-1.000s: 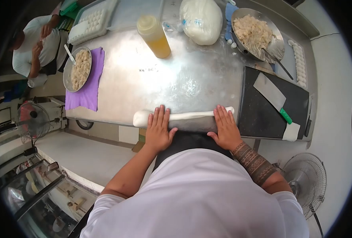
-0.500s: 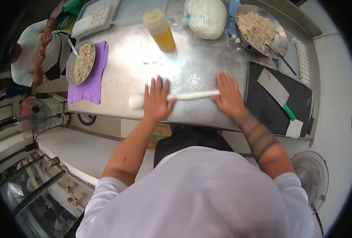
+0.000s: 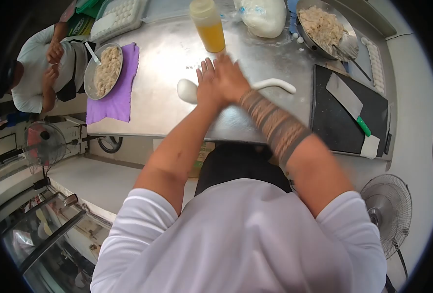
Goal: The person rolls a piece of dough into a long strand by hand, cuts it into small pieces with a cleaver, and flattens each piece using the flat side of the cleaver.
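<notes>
A white roll of dough [image 3: 275, 85] lies across the metal table, thin and slightly curved at its right end. Its thick rounded left end bulges out beside my left hand [image 3: 209, 87]. That hand is flat on the dough with its fingers stretched forward. My right hand [image 3: 230, 78] lies close against the left one, partly overlapping it, fingers extended and somewhat blurred. Both palms cover the middle of the roll, so that stretch is hidden. Just beyond my fingertips stands a squeeze bottle [image 3: 210, 34] of yellow liquid.
On the left, a bowl of filling [image 3: 108, 73] with a spoon rests on a purple cloth [image 3: 123, 105]. A cleaver [image 3: 344, 100] lies on a black board [image 3: 331, 129] at right. Behind are bagged dough [image 3: 262, 19] and a large pan [image 3: 355, 36]. Another person [image 3: 43, 68] stands at left.
My right hand has moved left from the roll's right end to beside my left hand. My left hand shifted slightly right and forward. The roll's thin right end now lies uncovered and curved.
</notes>
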A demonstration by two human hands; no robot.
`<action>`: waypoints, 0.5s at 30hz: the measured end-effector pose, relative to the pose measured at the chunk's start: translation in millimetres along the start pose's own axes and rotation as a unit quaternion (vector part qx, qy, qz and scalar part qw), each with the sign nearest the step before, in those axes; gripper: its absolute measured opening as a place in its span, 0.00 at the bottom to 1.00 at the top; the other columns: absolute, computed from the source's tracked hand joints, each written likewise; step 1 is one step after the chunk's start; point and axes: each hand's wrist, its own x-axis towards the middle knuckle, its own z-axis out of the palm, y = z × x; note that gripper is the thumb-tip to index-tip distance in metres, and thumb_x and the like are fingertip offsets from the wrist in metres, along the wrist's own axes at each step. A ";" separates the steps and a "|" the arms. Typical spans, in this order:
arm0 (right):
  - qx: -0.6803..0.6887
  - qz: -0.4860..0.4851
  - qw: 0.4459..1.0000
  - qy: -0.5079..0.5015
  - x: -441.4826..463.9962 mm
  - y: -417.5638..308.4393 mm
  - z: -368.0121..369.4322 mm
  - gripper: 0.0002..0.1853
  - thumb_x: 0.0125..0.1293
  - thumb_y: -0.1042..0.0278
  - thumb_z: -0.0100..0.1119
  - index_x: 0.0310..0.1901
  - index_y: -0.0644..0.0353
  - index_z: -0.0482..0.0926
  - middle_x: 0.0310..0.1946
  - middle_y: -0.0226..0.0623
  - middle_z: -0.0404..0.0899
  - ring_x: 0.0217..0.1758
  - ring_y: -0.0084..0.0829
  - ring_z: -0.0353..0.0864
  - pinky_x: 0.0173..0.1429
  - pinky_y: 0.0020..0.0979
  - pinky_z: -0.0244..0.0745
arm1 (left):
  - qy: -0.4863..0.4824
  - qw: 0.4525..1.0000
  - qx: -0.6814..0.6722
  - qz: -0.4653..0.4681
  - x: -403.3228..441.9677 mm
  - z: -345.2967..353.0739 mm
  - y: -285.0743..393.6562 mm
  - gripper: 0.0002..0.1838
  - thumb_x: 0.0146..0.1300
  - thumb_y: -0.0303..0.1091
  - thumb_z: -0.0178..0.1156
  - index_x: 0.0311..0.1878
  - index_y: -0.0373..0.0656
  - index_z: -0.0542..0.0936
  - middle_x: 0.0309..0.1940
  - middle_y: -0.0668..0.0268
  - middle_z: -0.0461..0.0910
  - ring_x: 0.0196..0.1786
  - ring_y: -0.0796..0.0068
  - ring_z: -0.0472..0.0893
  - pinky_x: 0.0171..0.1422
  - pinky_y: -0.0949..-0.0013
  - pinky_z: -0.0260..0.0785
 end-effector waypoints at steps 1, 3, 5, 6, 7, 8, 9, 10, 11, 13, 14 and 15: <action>0.048 -0.013 0.999 -0.009 -25.3 -17.8 15.0 0.44 0.80 0.41 0.48 0.82 0.70 0.56 0.83 0.61 0.58 0.89 0.54 0.52 0.91 0.54 0.40 | 0.000 0.999 -0.004 0.044 -19.0 1.5 -4.1 0.39 0.78 0.46 0.45 0.85 0.30 0.56 0.86 0.38 0.51 0.89 0.42 0.49 0.92 0.42 0.37; -0.039 -0.058 0.998 -0.011 -78.9 -14.0 19.3 0.44 0.80 0.41 0.50 0.82 0.70 0.57 0.83 0.59 0.59 0.89 0.54 0.53 0.90 0.54 0.42 | -0.004 0.991 -0.011 0.133 -58.0 16.3 -18.9 0.38 0.78 0.43 0.46 0.84 0.30 0.57 0.86 0.39 0.52 0.89 0.44 0.50 0.91 0.42 0.38; -0.056 -0.120 0.990 -0.055 -146.0 -5.2 11.4 0.45 0.78 0.41 0.54 0.82 0.69 0.57 0.83 0.58 0.58 0.89 0.52 0.53 0.90 0.54 0.42 | -0.071 0.979 -0.048 0.187 -116.3 18.7 -25.0 0.37 0.78 0.43 0.47 0.84 0.31 0.58 0.86 0.41 0.54 0.89 0.45 0.52 0.91 0.41 0.38; -0.066 -0.113 0.989 -0.076 -174.2 -5.5 8.2 0.45 0.78 0.41 0.54 0.83 0.68 0.56 0.84 0.57 0.57 0.89 0.51 0.52 0.90 0.55 0.42 | -0.107 0.971 -0.072 0.200 -142.9 10.9 -25.1 0.38 0.79 0.44 0.48 0.84 0.31 0.59 0.86 0.42 0.55 0.89 0.45 0.52 0.91 0.41 0.39; -0.076 -0.106 0.987 -0.094 -196.8 -6.0 5.0 0.45 0.78 0.41 0.54 0.84 0.66 0.56 0.85 0.56 0.56 0.90 0.50 0.51 0.90 0.56 0.43 | -0.141 0.962 -0.094 0.215 -154.6 5.2 -26.4 0.38 0.79 0.45 0.48 0.84 0.32 0.59 0.86 0.44 0.55 0.89 0.46 0.53 0.91 0.41 0.39; -0.086 -0.098 0.985 -0.113 -206.6 -7.8 4.2 0.45 0.78 0.41 0.54 0.84 0.64 0.56 0.85 0.55 0.55 0.90 0.49 0.50 0.90 0.56 0.43 | -0.159 0.962 -0.094 0.200 -152.4 4.6 -26.5 0.39 0.81 0.50 0.47 0.85 0.35 0.58 0.87 0.46 0.53 0.88 0.41 0.53 0.90 0.37 0.38; -0.115 -0.095 0.985 -0.089 -201.5 -7.1 7.0 0.45 0.77 0.40 0.55 0.84 0.64 0.56 0.85 0.55 0.55 0.90 0.50 0.51 0.90 0.57 0.43 | -0.145 0.972 -0.058 0.178 -143.0 -4.3 -21.9 0.39 0.80 0.51 0.48 0.85 0.36 0.58 0.87 0.45 0.53 0.88 0.38 0.52 0.89 0.34 0.40; -0.145 -0.095 0.983 -0.065 -185.9 -2.6 11.2 0.46 0.76 0.39 0.56 0.84 0.63 0.57 0.85 0.54 0.56 0.90 0.50 0.51 0.89 0.58 0.43 | -0.129 0.979 -0.023 0.154 -124.4 -11.6 -17.5 0.40 0.80 0.51 0.49 0.86 0.37 0.57 0.87 0.44 0.53 0.87 0.35 0.52 0.88 0.30 0.41; -0.176 -0.096 0.979 -0.039 -163.7 2.2 13.4 0.46 0.75 0.39 0.57 0.84 0.62 0.58 0.85 0.53 0.56 0.90 0.50 0.52 0.89 0.60 0.42 | -0.110 0.985 0.013 0.129 -101.5 -14.6 -16.2 0.40 0.80 0.52 0.49 0.86 0.38 0.57 0.87 0.42 0.53 0.87 0.32 0.52 0.86 0.27 0.42; -0.268 -0.045 0.962 -0.013 -104.0 -0.7 9.9 0.46 0.77 0.33 0.51 0.84 0.60 0.57 0.86 0.52 0.53 0.91 0.51 0.48 0.88 0.64 0.41 | -0.043 0.999 0.007 0.022 -50.2 0.7 -26.9 0.41 0.80 0.55 0.47 0.87 0.39 0.56 0.87 0.43 0.51 0.87 0.27 0.49 0.85 0.24 0.40; -0.274 -0.013 0.962 -0.010 -77.2 -1.9 0.5 0.47 0.78 0.31 0.49 0.84 0.60 0.57 0.87 0.52 0.52 0.91 0.51 0.46 0.88 0.65 0.41 | -0.023 1.000 0.009 -0.013 -22.2 1.7 -35.2 0.41 0.81 0.55 0.46 0.87 0.39 0.55 0.87 0.43 0.51 0.87 0.29 0.49 0.86 0.26 0.40; -0.248 0.013 0.969 0.012 -52.6 8.5 -3.0 0.48 0.78 0.30 0.47 0.84 0.61 0.57 0.87 0.53 0.52 0.91 0.51 0.46 0.89 0.64 0.40 | -0.006 0.999 0.013 -0.048 -2.5 2.6 -43.4 0.41 0.81 0.55 0.46 0.87 0.39 0.55 0.87 0.43 0.50 0.87 0.30 0.49 0.87 0.28 0.41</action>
